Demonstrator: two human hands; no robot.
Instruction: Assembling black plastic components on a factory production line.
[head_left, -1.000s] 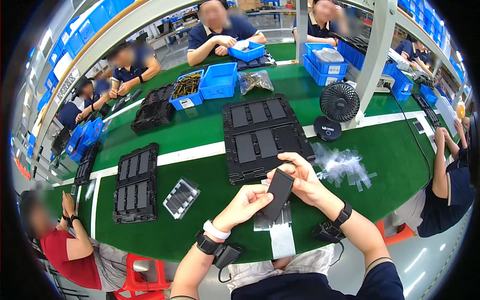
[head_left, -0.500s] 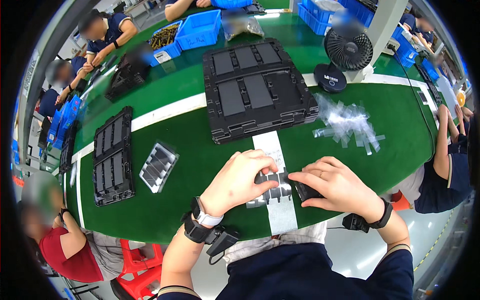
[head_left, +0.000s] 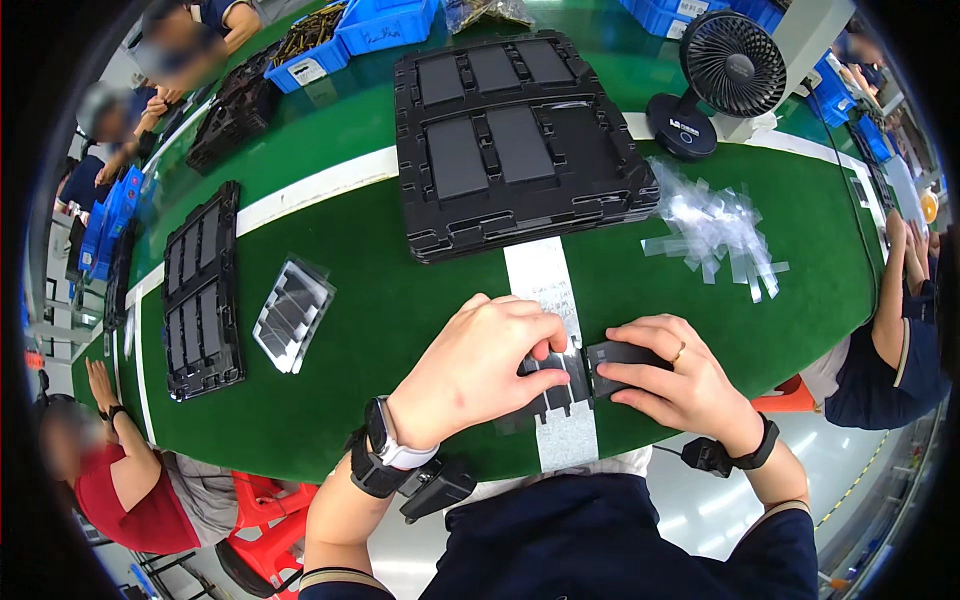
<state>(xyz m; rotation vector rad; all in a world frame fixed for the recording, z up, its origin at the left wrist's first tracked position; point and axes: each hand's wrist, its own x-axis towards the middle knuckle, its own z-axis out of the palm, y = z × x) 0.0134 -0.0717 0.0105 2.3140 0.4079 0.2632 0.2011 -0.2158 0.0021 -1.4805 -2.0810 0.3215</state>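
My right hand (head_left: 672, 375) holds a flat dark grey rectangular block (head_left: 625, 356) by its face, thumb and fingers on it. The block's left end meets the edge of a clear sheet with black strips (head_left: 565, 395), lying across a whitish tape band (head_left: 568, 445) on the green table. Over that sheet is my left hand (head_left: 490, 365), curled, with thumb and forefinger close together; whatever lies between the fingertips is hidden. The hand covers much of the sheet. Beyond my hands, a stack of black trays (head_left: 520, 215) carries similar grey blocks, with one pocket at the right bare.
Left of me lie a clear sheet with strips (head_left: 292, 318) and another black tray (head_left: 203, 300). A heap of clear film pieces (head_left: 715, 225) is at the right, below a black fan (head_left: 732, 65). Blue bins (head_left: 385, 25) stand farther back. Other people sit around the table.
My right hand has turned the block so its broad face shows, its end at the sheet. My left fingers have shifted slightly right. The view has moved, and the red-sleeved person's hand is raised at the table.
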